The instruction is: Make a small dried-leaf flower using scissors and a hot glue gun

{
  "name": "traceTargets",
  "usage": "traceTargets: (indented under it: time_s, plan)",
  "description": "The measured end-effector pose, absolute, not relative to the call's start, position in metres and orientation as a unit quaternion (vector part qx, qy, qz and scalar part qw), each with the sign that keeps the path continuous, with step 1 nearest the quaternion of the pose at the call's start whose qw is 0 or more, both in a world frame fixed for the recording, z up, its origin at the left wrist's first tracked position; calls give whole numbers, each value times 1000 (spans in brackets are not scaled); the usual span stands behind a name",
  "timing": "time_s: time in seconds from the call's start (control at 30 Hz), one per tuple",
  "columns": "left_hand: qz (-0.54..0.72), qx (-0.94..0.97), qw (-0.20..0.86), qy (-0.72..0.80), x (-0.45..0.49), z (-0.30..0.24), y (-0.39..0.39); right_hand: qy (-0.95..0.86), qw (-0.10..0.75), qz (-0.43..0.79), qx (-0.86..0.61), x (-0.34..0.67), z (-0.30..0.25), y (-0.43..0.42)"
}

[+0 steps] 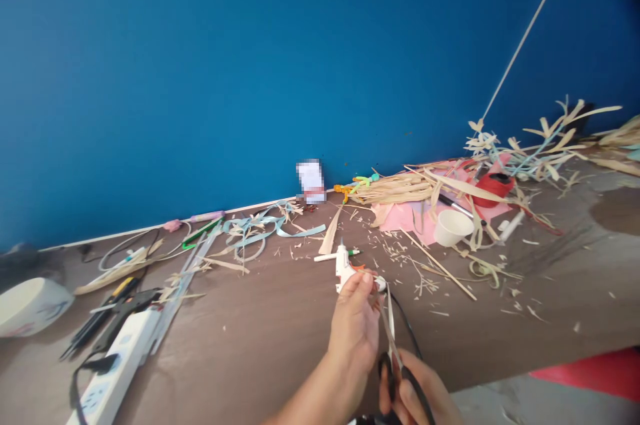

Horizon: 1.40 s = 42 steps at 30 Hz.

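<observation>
My left hand (pixel 354 318) is raised over the table, its thumb and fingers pinched together. Whatever lies between them is too small to make out. In my right hand (pixel 425 388), at the lower edge, is a pair of scissors (pixel 394 345) with black handles. The blades point up, slightly apart, close beside my left fingertips. Just beyond those fingers lies a white glue gun (pixel 343 266) with an orange trigger, partly hidden by the hand. A pen-like stick with a green end (pixel 326 257) lies across behind its nozzle.
Dried husk strips (pixel 400 186) lie on pink paper (pixel 425 228) beside a white cup (pixel 453 227) and red tape roll (pixel 493 189). At left are a power strip (pixel 117 361), black glue gun (pixel 125 311) and white bowl (pixel 35 306). A blue wall (pixel 250 78) stands behind.
</observation>
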<state>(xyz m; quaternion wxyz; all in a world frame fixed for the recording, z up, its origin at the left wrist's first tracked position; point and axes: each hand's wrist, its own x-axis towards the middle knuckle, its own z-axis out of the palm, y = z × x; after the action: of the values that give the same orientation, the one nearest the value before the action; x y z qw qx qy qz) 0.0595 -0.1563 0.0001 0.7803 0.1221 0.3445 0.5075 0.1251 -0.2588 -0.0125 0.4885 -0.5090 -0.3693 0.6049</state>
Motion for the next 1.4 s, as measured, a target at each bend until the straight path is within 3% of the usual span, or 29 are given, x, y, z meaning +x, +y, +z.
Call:
traceTargets:
  time_s: [0.4,1.4]
  plan:
    - [492,185,772,357,66,-2,-169,-299,562,577,-511,127,-15,-246]
    - [467,173,786,365,71,-5,-177,-291,577,520,-559,120,-32,-249]
